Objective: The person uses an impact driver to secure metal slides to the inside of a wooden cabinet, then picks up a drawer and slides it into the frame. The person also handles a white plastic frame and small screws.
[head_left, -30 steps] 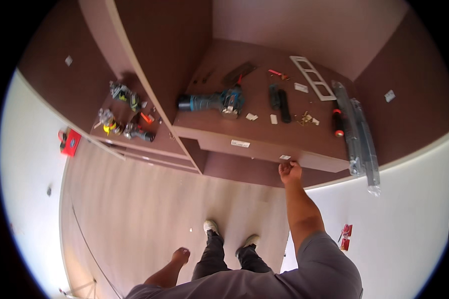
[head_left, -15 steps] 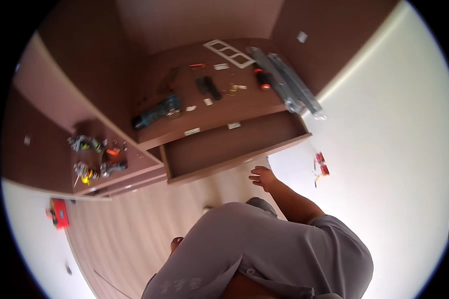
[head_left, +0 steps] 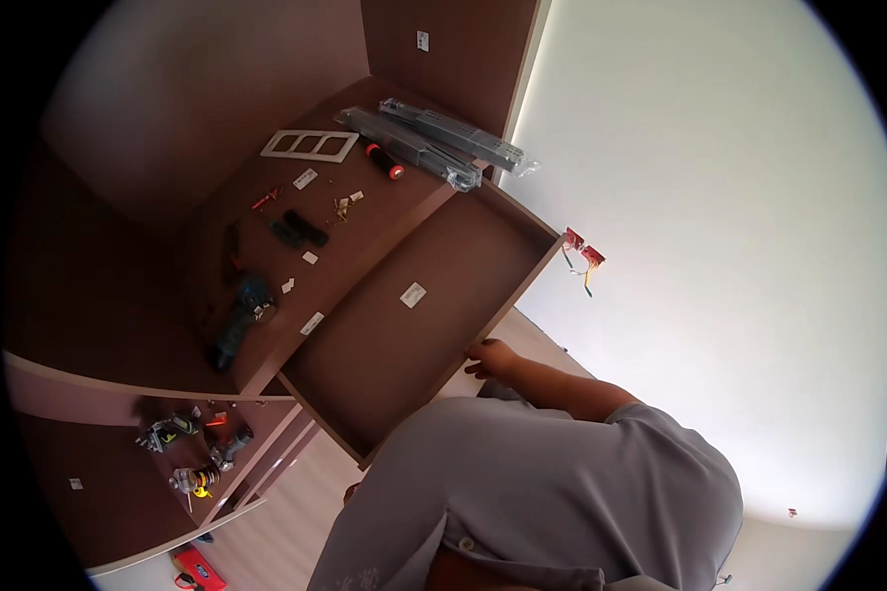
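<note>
A brown drawer (head_left: 365, 345) stands pulled out below the wood-look cabinet top, with a white label (head_left: 413, 295) on its floor. My right hand (head_left: 491, 360) is at the drawer's front panel, its thumb at the upper edge and its fingers bent against the outer face. Only a sliver of my left hand (head_left: 351, 492) shows, beside the drawer's near left corner; the grey shirt hides the rest, including its fingers.
On the cabinet top lie plastic-wrapped metal rails (head_left: 414, 148), a white three-opening frame (head_left: 310, 146), a black-and-red screwdriver handle (head_left: 384, 162) and a teal power tool (head_left: 241, 320). More tools (head_left: 197, 480) sit on a lower left shelf. A red box (head_left: 199, 568) stands below.
The drawer is pulled further out, showing more of its floor. My right hand has gone from spread fingers near the front panel to holding it. The view has turned to the right.
</note>
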The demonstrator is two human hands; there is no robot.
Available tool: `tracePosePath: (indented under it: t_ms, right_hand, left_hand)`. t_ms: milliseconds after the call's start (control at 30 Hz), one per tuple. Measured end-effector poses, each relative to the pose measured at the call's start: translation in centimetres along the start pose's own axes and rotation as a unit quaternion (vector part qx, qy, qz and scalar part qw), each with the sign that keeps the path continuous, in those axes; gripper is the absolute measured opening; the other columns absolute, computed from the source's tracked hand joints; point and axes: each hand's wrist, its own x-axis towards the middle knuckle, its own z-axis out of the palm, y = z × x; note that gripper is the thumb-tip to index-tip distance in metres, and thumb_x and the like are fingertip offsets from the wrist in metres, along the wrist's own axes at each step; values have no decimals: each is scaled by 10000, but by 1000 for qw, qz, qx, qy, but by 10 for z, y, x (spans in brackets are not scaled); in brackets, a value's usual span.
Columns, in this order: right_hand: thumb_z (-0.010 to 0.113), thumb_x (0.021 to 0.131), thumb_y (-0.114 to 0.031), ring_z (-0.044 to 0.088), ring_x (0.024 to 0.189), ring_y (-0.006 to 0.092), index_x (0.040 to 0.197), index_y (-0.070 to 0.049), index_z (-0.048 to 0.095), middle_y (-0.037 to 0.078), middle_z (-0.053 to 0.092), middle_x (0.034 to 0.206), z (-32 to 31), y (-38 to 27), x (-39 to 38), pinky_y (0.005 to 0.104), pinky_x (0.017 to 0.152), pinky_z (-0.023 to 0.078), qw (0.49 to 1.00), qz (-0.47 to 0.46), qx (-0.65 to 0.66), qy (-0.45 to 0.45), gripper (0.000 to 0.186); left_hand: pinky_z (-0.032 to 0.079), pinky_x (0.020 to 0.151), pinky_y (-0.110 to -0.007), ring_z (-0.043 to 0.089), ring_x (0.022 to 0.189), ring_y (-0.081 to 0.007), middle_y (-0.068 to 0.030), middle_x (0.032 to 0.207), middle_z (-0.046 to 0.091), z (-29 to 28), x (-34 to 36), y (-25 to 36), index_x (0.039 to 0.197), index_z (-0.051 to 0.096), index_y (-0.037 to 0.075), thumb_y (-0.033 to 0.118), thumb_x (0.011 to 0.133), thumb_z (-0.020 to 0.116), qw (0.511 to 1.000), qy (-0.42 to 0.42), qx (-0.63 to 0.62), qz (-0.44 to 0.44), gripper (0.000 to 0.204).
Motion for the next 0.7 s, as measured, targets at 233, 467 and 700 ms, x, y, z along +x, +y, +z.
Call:
tracePosePath:
  t_ms: [233, 467, 700]
  right_hand:
    - [727, 914, -354, 693, 1102, 318, 1358, 33, 543, 161, 643, 1279, 13, -22, 10, 429, 898, 561, 997, 3, 67, -35, 616]
    - [698, 914, -416, 749, 958, 262, 1232, 4, 663, 152, 705, 1172, 48, -152, 34, 365, 792, 572, 907, -117, -352, -199, 529]
    - [721, 920, -380, 738, 992, 240, 1240, -60, 680, 114, 769, 1061, 93, -330, 84, 335, 880, 557, 769, -470, -404, -156, 454]
  left_hand:
    - [560, 767, -431, 722, 869, -324, -138, 946, 758, 7, -16, -8, 967, 754, 101, 347, 942, 615, 1000, -4, 9, -21, 284]
    - [562, 772, -425, 726, 879, -314, -138, 955, 760, 14, -34, 6, 983, 753, 98, 349, 949, 616, 998, 33, -3, -54, 287]
    - [565, 777, -420, 730, 890, -304, -137, 965, 762, 44, -73, 34, 1000, 751, 96, 350, 955, 616, 986, 103, -39, -127, 291]
